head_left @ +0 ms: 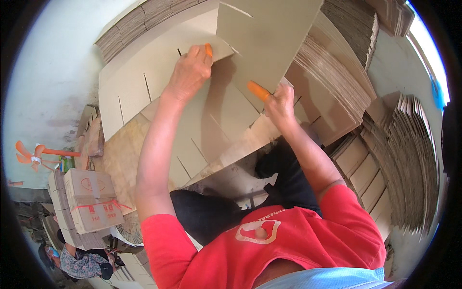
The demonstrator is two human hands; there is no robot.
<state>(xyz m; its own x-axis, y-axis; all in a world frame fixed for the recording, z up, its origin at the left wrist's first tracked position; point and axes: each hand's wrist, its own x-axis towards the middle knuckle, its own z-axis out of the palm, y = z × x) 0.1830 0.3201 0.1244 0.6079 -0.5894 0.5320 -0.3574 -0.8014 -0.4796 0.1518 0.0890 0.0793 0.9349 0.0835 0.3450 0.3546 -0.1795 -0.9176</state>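
Two narrow grips [188,74] [280,105] on cardboard [269,38]

A red-shirted worker [317,226] pinches a slotted cardboard sheet [137,91] in the left hand [192,70] while the right hand [280,102] touches the near edge of a raised cardboard panel [264,43]; cardboard stacks [411,164] line the right, a taped box [94,202] sits left.
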